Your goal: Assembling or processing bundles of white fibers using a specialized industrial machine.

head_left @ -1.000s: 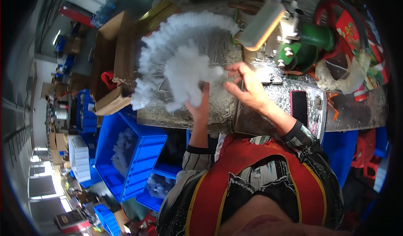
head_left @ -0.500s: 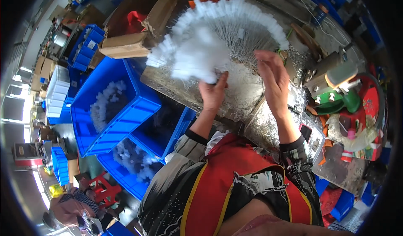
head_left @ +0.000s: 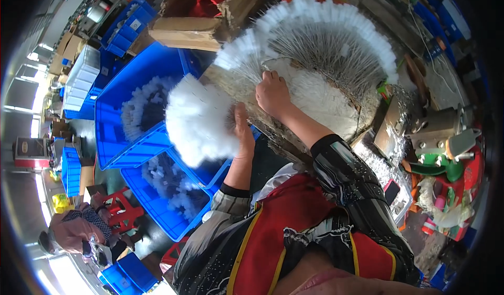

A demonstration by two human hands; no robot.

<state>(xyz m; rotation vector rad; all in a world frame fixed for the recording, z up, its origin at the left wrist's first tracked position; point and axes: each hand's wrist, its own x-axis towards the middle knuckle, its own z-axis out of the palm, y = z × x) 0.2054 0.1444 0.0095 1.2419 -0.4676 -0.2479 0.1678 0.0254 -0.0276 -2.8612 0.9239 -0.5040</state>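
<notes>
Clock positions run from the middle of our view. Bundle of white-tipped bristles [head_left: 197,122], one: at nine to ten, in our left hand [head_left: 243,132], the grip closed round its gathered stems. Right hand [head_left: 274,93], one: at one o'clock, fingers curled nearly closed beside loose stems; we cannot tell whether its grip has hold of any. Fan of white-tipped stems [head_left: 328,48], one: at one, spread on our bench [head_left: 320,103]. Cardboard box [head_left: 184,34], one: at eleven, with red cloth [head_left: 209,2] inside, crowding the fan's left end. Upper blue bin [head_left: 126,154]: at nine to ten, tilted, holding white-tipped pieces, partly screened by our bundle. Lower blue bin [head_left: 152,211]: at eight, similarly stocked. Green machine part [head_left: 436,169]: at three. Seated co-worker [head_left: 79,229]: at eight, beside a red stool [head_left: 123,211].
</notes>
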